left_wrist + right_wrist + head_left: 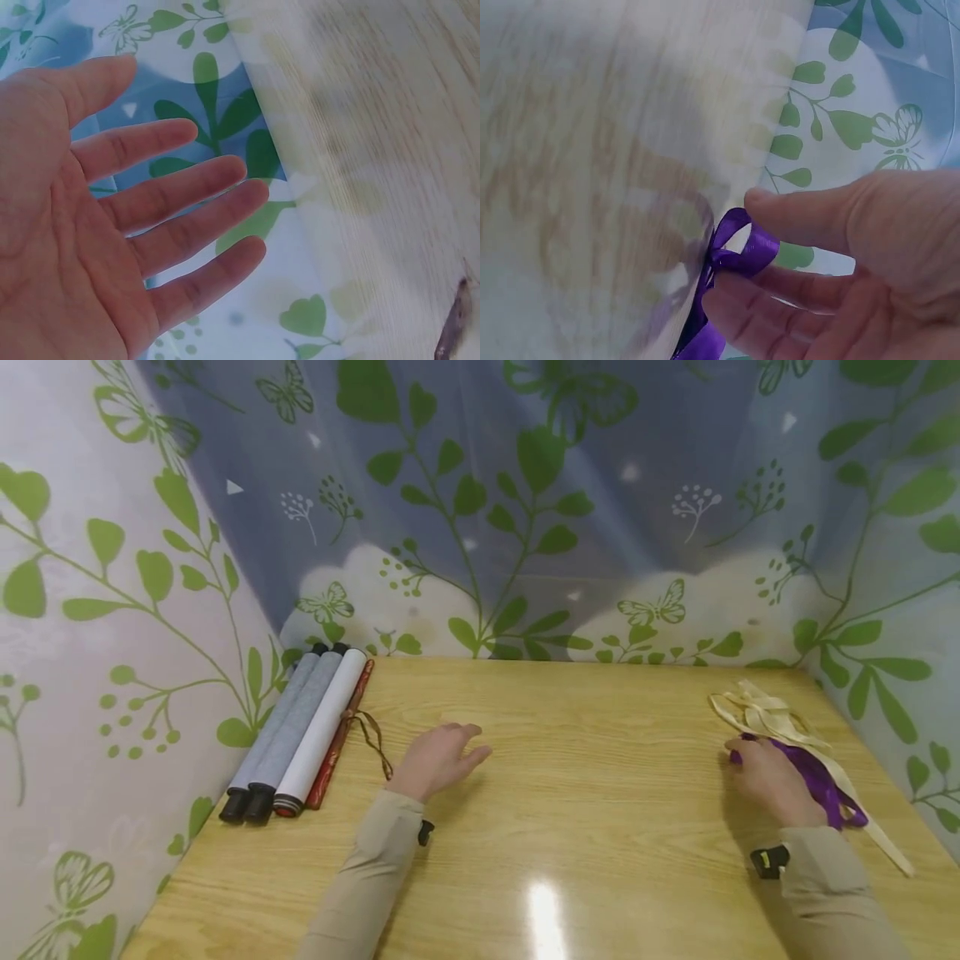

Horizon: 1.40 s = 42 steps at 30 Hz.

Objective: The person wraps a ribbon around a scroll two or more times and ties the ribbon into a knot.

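My left hand [435, 762] hovers above the table, fingers spread and holding nothing. The left wrist view shows the palm of that hand [82, 217] and its extended fingers. At the right side of the table, my right hand [776, 783] has its thumb and fingers around a loop of purple ribbon [821, 785]. In the right wrist view, the purple ribbon [754, 251] stands as a loop between the thumb and curled fingers of the right hand [840, 262]. Just beyond that hand lies a loose heap of cream ribbon [772, 718], one tail running toward the front right.
Rolled scrolls lie side by side at the table's left: two grey-blue rolls [296, 718] with black ends, and a white roll [330, 722]. Beside them is a narrow red patterned strip [333, 764] with a brown cord [375, 739]. Leaf-print curtains [480, 527] surround the wooden table [585, 827].
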Tool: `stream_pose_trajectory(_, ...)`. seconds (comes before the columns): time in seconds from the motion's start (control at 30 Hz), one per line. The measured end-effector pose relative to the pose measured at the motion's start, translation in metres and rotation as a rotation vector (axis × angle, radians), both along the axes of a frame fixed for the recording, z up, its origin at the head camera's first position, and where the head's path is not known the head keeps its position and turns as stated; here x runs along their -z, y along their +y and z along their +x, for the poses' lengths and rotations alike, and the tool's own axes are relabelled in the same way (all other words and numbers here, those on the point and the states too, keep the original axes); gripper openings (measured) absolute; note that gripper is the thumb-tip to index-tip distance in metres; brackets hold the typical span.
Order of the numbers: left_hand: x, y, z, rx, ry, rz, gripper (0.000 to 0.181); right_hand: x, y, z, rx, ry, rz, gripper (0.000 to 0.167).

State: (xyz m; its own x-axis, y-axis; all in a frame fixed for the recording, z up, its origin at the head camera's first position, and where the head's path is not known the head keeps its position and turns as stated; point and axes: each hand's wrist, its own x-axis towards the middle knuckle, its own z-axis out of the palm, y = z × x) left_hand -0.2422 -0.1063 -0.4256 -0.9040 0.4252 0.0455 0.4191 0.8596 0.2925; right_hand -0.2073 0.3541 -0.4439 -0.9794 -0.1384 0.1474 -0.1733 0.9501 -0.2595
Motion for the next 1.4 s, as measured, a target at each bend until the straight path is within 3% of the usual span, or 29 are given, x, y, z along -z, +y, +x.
stream_pose_trajectory(0.3, 0.002, 0.009, -0.002, 0.031, -0.016, 0.0, 0.051, 0.005, -0.002, -0.004, 0.077, -0.041, -0.081, 0.019)
stream_pose_trajectory(0.63, -0.002, 0.025, -0.004, 0.061, -0.02, 0.027, 0.051, -0.002, -0.029, -0.009, 0.051, 0.088, -0.091, 0.017)
stream_pose_trajectory(0.83, -0.003, 0.032, -0.003, 0.093, 0.003, 0.023, 0.05, -0.009, -0.056, -0.013, 0.004, 0.244, -0.086, 0.017)
stream_pose_trajectory(0.93, -0.003, 0.035, -0.002, 0.105, 0.007, 0.036, 0.05, -0.011, -0.07, -0.018, -0.029, 0.223, -0.126, 0.02)
stream_pose_trajectory(1.17, -0.004, 0.041, -0.001, 0.144, 0.027, 0.062, 0.046, -0.015, -0.103, -0.031, -0.122, 0.077, -0.316, 0.026)
stream_pose_trajectory(1.4, -0.003, 0.046, -0.002, 0.207, 0.076, 0.112, 0.036, -0.019, -0.13, -0.039, -0.206, -0.115, -0.547, 0.03)
